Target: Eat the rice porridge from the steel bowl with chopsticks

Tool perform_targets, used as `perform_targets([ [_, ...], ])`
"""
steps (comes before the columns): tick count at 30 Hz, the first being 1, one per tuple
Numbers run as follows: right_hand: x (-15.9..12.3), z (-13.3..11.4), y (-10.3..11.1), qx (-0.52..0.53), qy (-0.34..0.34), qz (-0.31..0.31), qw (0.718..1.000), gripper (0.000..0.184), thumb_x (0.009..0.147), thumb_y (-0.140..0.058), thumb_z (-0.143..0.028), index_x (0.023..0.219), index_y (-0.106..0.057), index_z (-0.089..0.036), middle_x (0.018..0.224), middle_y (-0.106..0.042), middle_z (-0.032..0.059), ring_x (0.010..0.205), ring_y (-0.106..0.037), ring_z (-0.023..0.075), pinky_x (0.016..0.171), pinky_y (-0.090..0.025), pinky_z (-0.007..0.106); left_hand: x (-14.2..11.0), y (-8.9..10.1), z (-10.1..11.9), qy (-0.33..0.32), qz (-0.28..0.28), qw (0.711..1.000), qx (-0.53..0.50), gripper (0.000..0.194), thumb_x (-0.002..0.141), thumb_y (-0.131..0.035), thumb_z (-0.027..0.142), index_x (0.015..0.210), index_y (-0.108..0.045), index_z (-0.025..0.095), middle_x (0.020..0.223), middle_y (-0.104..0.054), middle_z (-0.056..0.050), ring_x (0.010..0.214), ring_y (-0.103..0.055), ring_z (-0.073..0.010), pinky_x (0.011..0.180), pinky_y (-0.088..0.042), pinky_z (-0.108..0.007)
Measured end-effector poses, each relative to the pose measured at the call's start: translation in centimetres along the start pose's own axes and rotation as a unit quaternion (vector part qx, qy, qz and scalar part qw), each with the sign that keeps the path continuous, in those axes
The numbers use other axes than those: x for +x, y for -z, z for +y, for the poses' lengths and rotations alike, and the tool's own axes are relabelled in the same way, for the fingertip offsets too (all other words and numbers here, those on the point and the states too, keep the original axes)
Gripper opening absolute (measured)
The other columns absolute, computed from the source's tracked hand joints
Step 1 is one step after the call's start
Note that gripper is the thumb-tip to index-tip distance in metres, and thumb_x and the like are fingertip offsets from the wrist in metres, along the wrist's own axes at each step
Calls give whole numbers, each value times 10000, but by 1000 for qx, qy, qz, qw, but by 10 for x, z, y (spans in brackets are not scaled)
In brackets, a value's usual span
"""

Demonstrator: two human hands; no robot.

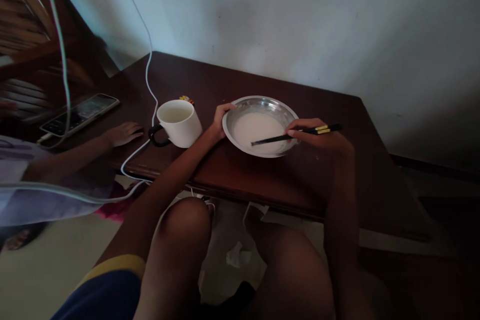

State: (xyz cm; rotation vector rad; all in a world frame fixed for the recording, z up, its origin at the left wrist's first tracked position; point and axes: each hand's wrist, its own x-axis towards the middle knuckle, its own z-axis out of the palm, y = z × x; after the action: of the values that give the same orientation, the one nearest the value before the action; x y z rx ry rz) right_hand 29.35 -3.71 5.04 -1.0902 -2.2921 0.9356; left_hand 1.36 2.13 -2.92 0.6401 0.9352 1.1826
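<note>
A shallow metal bowl [229, 135] with a pale, milky mixture [255, 127] in it rests on the dark wooden table [240, 170]. My left hand [222, 117] grips the bowl's left rim, its thumb side over the edge. Black chopsticks [272, 139] with gold bands are pinched in my right hand [318, 135] at the bowl's right side. Their tips reach down to the mixture near the middle of the bowl. Just left of my left forearm stands a white mug [183, 127] with a black handle.
Another person's hand [125, 133] lies on the table's left part, close to a white cable [149, 77]. A phone [80, 114] is plugged in at the far left. Behind the mug is a small yellow item [185, 99]. A wall [262, 25] borders the table's back.
</note>
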Motion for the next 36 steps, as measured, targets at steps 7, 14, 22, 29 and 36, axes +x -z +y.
perform_targets([
  [7,7,14,0,-82,-44,129,987,237,902,-575,-443,830,-649,-229,830,-711,40,774,-624,194,736,-476,356,-1,1,1,15,4,1000,15,169,747,-573,281,859,-656,185,699,-705,-70,954,-680,-290,882,-549,-380],
  [14,-2,1,4,-5,-7,21,1000,301,895,-587,-509,833,-673,-226,824,-711,23,815,-638,187,759,-481,334,-5,-5,3,8,15,1000,5,182,771,-525,249,863,-659,166,666,-695,-57,947,-687,-280,860,-559,-363],
  [22,9,13,-1,-64,-51,136,987,224,908,-568,-392,779,-626,-218,822,-694,41,780,-579,177,715,-429,332,-6,-4,5,14,-1,1000,15,169,751,-552,270,851,-654,178,685,-711,-66,967,-692,-296,882,-564,-384],
  [29,1,7,8,4,-14,48,999,311,888,-602,-495,777,-672,-213,798,-694,30,781,-599,174,738,-462,326,-4,-4,4,19,7,1000,-5,189,766,-520,228,861,-677,183,656,-702,-45,907,-697,-269,840,-575,-368],
  [36,21,20,-15,-55,4,142,988,237,905,-569,-395,880,-686,-190,891,-724,39,821,-623,160,749,-461,295,-4,-8,5,17,62,998,-15,167,799,-510,202,827,-670,160,668,-691,-68,847,-696,-269,797,-581,-366],
])
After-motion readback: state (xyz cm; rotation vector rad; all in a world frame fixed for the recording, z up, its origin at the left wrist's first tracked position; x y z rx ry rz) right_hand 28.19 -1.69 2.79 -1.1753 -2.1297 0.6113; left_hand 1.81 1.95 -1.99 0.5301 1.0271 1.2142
